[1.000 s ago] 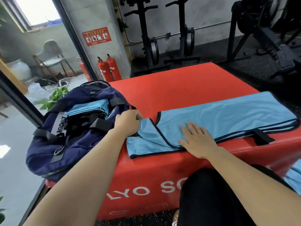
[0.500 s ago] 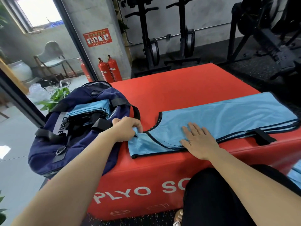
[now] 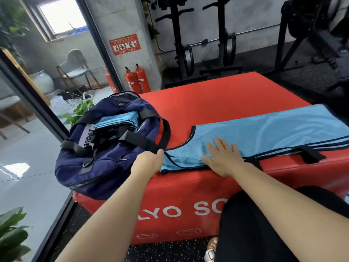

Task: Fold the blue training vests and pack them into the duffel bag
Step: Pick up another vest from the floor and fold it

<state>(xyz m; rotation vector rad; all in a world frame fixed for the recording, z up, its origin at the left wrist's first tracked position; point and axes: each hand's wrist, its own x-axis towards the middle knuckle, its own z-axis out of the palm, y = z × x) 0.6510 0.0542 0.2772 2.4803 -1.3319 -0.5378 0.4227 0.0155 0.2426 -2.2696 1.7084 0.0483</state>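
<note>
Since the earlier frame the left hand (image 3: 149, 161) had lowered its pinched vest (image 3: 264, 137) edge beside the duffel bag (image 3: 105, 148), apparently still gripping; the right hand (image 3: 222, 159) lay open, flat on the vest.

I see a light blue vest (image 3: 264, 133) with black trim on my red box (image 3: 217, 99) lettered in white. The duffel bag (image 3: 105, 154) is navy with black straps. 2 red extinguishers (image 3: 137, 80) stand behind.
</note>
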